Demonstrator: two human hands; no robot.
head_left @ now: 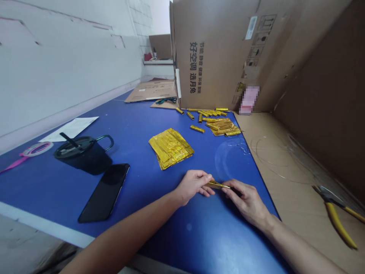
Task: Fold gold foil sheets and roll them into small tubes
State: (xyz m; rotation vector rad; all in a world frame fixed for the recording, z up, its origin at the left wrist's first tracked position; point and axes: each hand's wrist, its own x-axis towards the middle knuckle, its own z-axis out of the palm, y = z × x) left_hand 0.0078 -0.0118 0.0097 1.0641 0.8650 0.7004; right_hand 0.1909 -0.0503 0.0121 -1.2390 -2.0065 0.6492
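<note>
Both my hands hold one narrow folded strip of gold foil paper (216,185) just above the blue tabletop. My left hand (196,183) pinches its left end between thumb and fingers. At the right end, the fingertips of my right hand (242,196) close on the strip. Beyond my left hand lies a stack of gold foil sheets (171,148), flat and slightly fanned. Farther back on the right are several folded gold strips (197,129) and a loose pile of gold foil pieces (224,126).
At left stand a black lidded mug (85,154) with a straw and a black phone (104,194). Yellow-handled pliers (336,224) lie at right on cardboard, near thin wire (265,160). A large cardboard box (222,53) walls off the back. Pink tape (31,152) lies far left.
</note>
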